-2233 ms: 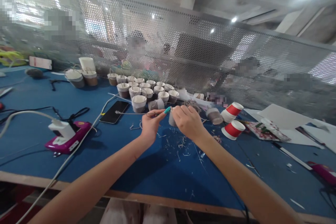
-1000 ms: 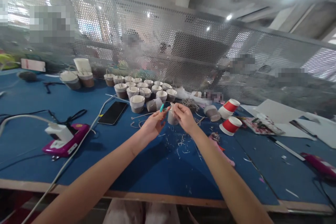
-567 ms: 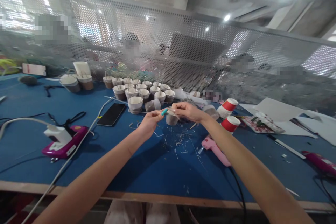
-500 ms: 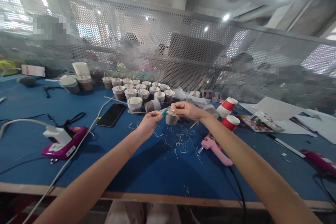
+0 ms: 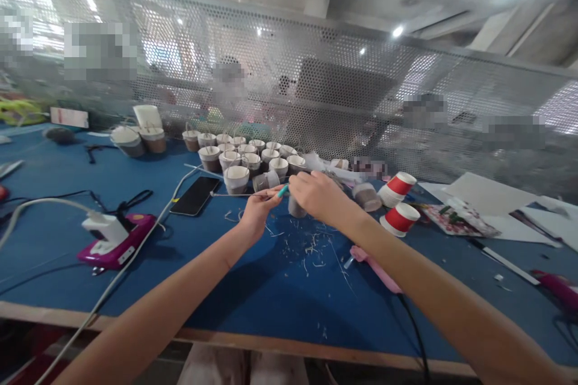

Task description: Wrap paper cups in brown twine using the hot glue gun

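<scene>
My left hand [image 5: 258, 212], with a turquoise thumbnail, is closed in a pinch on a thin cord [image 5: 230, 195]. The cord's loose end sticks out leftward toward the phone. My right hand [image 5: 318, 195] meets the left fingertips and is closed around the other part of the cord; its knuckles hide most of the grip. Just beneath the hands stands a small grey cup [image 5: 295, 209], partly covered by the right hand. Behind them a grey-and-white cup [image 5: 266, 181] lies on its side. Cord scraps [image 5: 311, 246] litter the blue table nearby.
Several small handled buckets [image 5: 236, 179] stand in rows at the back. A black phone [image 5: 195, 196] and purple power strip [image 5: 120, 243] are to the left. Under my right forearm lies a pink glue gun [image 5: 377, 271]. Red-and-white paper cups [image 5: 400, 219] and paper sheets [image 5: 492, 195] are on the right.
My right hand has turned over, its knuckles now covering the fingertips and part of the small cup. My left hand keeps its pinch. The view has shifted slightly.
</scene>
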{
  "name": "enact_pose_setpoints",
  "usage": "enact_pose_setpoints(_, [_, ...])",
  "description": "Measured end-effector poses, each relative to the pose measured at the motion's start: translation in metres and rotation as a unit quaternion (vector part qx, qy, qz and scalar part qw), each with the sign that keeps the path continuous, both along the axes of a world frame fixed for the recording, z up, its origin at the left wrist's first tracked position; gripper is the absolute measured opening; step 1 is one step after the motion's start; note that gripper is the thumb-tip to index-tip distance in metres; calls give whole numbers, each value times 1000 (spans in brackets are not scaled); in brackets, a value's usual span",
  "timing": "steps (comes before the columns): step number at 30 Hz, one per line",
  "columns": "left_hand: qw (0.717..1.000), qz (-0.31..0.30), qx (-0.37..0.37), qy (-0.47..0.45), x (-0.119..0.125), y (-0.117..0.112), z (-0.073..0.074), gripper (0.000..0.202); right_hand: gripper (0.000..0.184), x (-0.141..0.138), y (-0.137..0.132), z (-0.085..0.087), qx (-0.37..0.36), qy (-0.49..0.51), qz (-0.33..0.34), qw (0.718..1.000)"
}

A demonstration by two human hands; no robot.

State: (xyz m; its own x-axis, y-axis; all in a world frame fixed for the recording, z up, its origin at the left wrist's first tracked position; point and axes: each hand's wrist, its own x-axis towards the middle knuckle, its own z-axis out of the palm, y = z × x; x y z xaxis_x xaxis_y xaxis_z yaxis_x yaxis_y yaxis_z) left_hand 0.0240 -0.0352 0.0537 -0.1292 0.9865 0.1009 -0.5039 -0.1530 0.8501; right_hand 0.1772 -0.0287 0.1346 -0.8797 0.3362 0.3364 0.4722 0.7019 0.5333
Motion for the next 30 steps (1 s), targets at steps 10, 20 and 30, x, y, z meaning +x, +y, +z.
enact_pose_setpoints(10, [995,67,22,-70,3,3,-5,23,27,-11,-4,-39,172,119,27,978])
enact_pose_setpoints(20, [984,19,-75,-163,10,1,-14,17,17,-39,10,-95,174,452,-12,875])
enact_pose_setpoints(30, [924,-59,-172,-336,9,-9,7,14,17,-64,13,-73,5,591,85,802])
